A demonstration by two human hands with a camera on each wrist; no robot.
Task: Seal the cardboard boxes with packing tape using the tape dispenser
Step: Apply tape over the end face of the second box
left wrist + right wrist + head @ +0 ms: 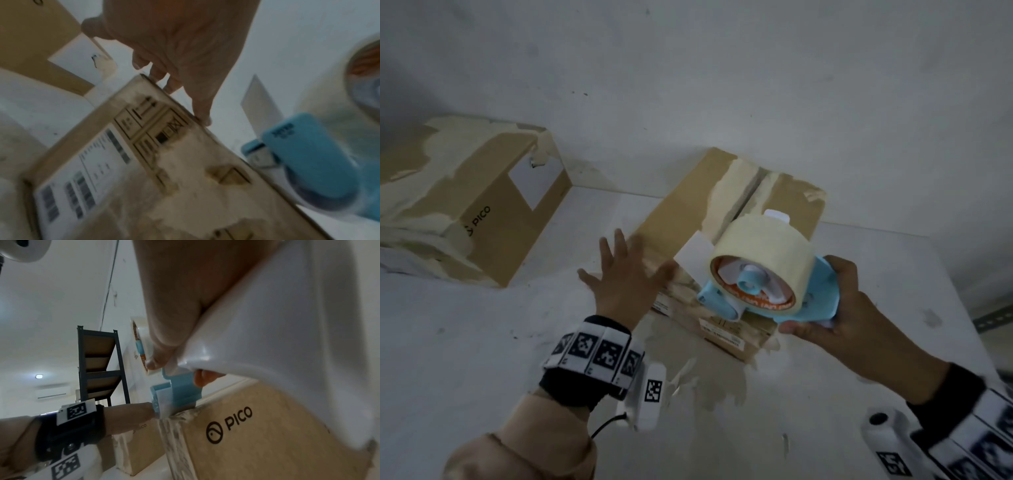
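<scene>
A: Where is the tape dispenser (787,294) relative to the near box (726,219)?

B: At the near box's front top edge; its blue nose touches that corner, where tape (174,431) runs down the front face; the roll of tape (760,253) sits above the box top.

A: And the right hand (835,308)?

B: It grips the dispenser's handle, on the side of the near box away from the second box; the thumb lies along the underside, the fingers (839,270) are wrapped behind the blue plate; in the right wrist view a fingertip presses beside the roll.

A: The left hand (619,274)?

B: Fingers spread and straight, palm down over the near box's left top edge; in the left wrist view the fingertips (202,116) reach the box's upper edge, above the printed label (82,170); the frames are too blurred to tell whether the palm itself rests on the cardboard.

A: The second box (482,205)?

B: Well apart from the near box, to its left on the white worktop (482,342), marked PICO, with torn tape over its top; a patch of tape residue lies on the worktop just in front of the near box.
</scene>
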